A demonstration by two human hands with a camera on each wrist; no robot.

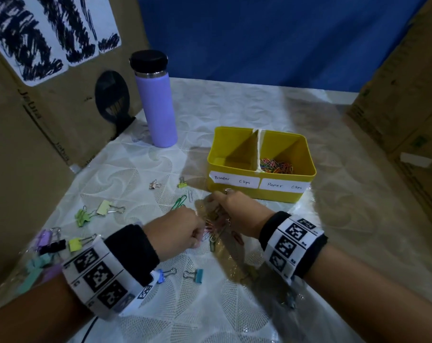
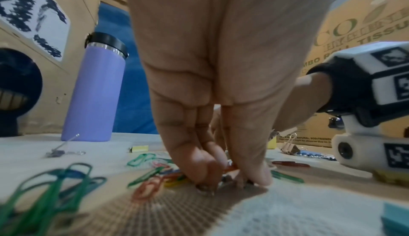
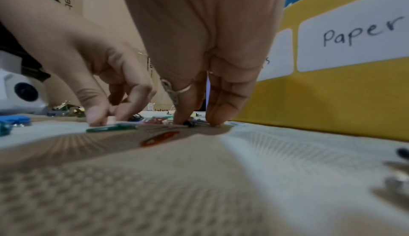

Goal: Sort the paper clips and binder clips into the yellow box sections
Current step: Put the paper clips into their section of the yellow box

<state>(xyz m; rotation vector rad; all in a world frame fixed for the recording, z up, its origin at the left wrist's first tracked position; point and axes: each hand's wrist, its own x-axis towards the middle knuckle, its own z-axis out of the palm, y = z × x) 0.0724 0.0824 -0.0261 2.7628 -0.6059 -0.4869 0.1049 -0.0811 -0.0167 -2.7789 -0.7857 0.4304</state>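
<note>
The step in hand looks like the gathering of loose paper clips (image 1: pixel 213 231) from the worktop (image 1: pixel 234 305); both hands work the same small heap, which lies just in front of the yellow box (image 1: pixel 260 167). The left hand (image 1: pixel 182 231) has its fingers bunched downward, the tips pinching at coloured clips in the left wrist view (image 2: pixel 230 167); the right hand (image 1: pixel 237 214) also points its fingers (image 3: pixel 183 110) down onto the heap, tips touching the clips, though whether it already grips any cannot be told.

The right section, labelled "Paper Clips", already holds a pile of coloured clips (image 1: pixel 276 165); the left section, labelled "Binder Clips", looks bare from here, so the task seems in its early half.

The next move likely calls for closing the fingertips on a bunch, lifting it over the near wall and dropping it right of the divider; thin flat wire on cloth is hard to get under, so some clips may slip or tangle.

Binder clips remain scattered: yellow-green ones (image 1: pixel 106 207) to the left, a blue pair (image 1: pixel 197 276) near the left wrist; they lie apart from the heap. A green paper clip (image 1: pixel 179 201) lies just beyond the left hand. A purple bottle (image 1: pixel 158 102) stands well behind the work, clear of the path; cardboard walls (image 1: pixel 36 134) flank the worktop.
</note>
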